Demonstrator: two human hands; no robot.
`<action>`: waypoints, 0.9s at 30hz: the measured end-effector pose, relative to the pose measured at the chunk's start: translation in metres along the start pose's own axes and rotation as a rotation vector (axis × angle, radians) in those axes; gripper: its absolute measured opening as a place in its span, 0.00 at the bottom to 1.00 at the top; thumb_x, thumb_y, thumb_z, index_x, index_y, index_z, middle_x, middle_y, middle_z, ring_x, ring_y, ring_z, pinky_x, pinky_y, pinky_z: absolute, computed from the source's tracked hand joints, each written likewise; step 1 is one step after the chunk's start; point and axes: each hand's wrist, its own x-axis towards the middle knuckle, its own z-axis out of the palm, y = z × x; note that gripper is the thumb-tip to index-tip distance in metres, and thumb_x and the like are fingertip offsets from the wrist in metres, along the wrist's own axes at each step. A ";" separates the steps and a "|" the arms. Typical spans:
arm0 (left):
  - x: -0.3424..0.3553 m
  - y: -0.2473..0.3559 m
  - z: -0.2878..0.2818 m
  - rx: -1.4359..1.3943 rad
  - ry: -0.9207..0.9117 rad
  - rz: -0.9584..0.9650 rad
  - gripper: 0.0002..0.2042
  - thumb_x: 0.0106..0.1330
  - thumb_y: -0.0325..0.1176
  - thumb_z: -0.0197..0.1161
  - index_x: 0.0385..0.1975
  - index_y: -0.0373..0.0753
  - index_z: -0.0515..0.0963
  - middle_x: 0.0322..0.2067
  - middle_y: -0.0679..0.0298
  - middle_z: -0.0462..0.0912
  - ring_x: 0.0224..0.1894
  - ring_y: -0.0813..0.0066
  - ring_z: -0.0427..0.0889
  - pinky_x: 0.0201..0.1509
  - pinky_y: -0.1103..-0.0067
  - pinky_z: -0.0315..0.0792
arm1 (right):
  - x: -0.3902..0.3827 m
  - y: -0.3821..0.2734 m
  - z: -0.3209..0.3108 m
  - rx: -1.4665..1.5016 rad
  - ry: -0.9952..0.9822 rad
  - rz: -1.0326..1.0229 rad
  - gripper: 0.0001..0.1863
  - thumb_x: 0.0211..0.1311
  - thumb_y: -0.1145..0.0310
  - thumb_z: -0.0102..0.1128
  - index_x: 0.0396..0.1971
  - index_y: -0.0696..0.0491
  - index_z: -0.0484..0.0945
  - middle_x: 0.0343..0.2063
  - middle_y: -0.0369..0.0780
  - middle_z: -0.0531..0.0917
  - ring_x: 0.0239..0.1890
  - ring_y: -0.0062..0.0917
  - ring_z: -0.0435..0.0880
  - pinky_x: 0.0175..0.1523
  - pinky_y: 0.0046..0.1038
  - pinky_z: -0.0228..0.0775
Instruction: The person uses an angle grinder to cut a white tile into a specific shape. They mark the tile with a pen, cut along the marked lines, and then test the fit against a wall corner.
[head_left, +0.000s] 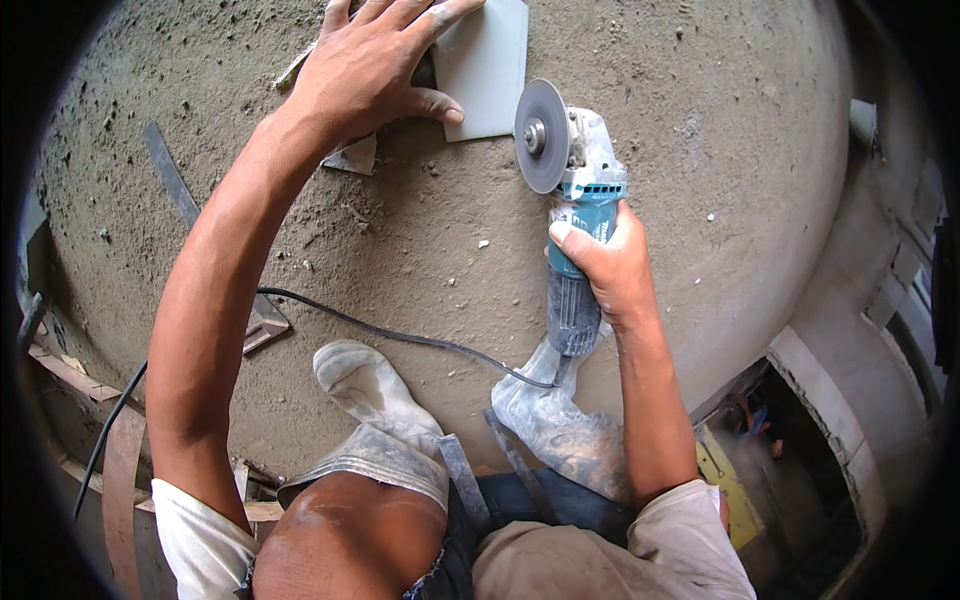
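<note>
- Black cord [405, 336] comes in at far left, ducks behind the left forearm [215, 270], then runs right to the tail of a teal-and-black angle grinder [588, 212].
- Left hand's [375, 65] got its fingers spread, thumb well apart and resting on the lower left part of a pale tile [485, 75]; some fingertips are cut off up top.
- Tile lies on rough, sandy ground [430, 240], visible length running away from the person.
- Cutting disc [543, 137] faces left, rim right by the tile's lower right corner; can't tell if they touch.
- Grinder's long axis runs almost straight away from the person: disc end far, leaning slightly right, cord end by the dusty right boot [555, 420].
- Right hand [612, 258] is clamped round the grinder's body, thumb over the top, other fingers mostly hidden.
</note>
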 end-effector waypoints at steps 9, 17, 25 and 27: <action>0.000 0.004 -0.008 -0.052 -0.064 -0.017 0.56 0.44 0.60 0.79 0.74 0.44 0.60 0.77 0.52 0.55 0.81 0.53 0.42 0.82 0.50 0.31 | 0.005 0.002 0.000 -0.049 0.002 -0.056 0.29 0.54 0.57 0.76 0.50 0.59 0.74 0.36 0.36 0.81 0.34 0.20 0.83 0.42 0.25 0.80; 0.001 -0.002 0.009 0.014 0.041 0.006 0.56 0.44 0.61 0.79 0.74 0.45 0.60 0.76 0.52 0.55 0.81 0.53 0.42 0.82 0.50 0.32 | 0.007 -0.003 0.000 -0.002 0.000 -0.005 0.27 0.52 0.60 0.76 0.48 0.57 0.76 0.38 0.35 0.82 0.38 0.17 0.79 0.47 0.23 0.74; 0.002 -0.012 0.022 0.009 0.097 0.048 0.55 0.44 0.61 0.78 0.74 0.44 0.61 0.76 0.51 0.56 0.81 0.52 0.42 0.81 0.49 0.32 | 0.010 -0.007 0.001 -0.009 -0.001 -0.036 0.28 0.53 0.60 0.77 0.49 0.57 0.76 0.39 0.35 0.82 0.39 0.17 0.79 0.48 0.23 0.74; 0.002 -0.013 0.023 0.001 0.098 0.054 0.55 0.44 0.62 0.78 0.74 0.44 0.61 0.76 0.51 0.56 0.81 0.52 0.42 0.81 0.49 0.32 | 0.011 -0.005 0.000 0.010 -0.001 -0.028 0.27 0.53 0.61 0.76 0.49 0.57 0.76 0.39 0.35 0.82 0.39 0.17 0.79 0.48 0.23 0.74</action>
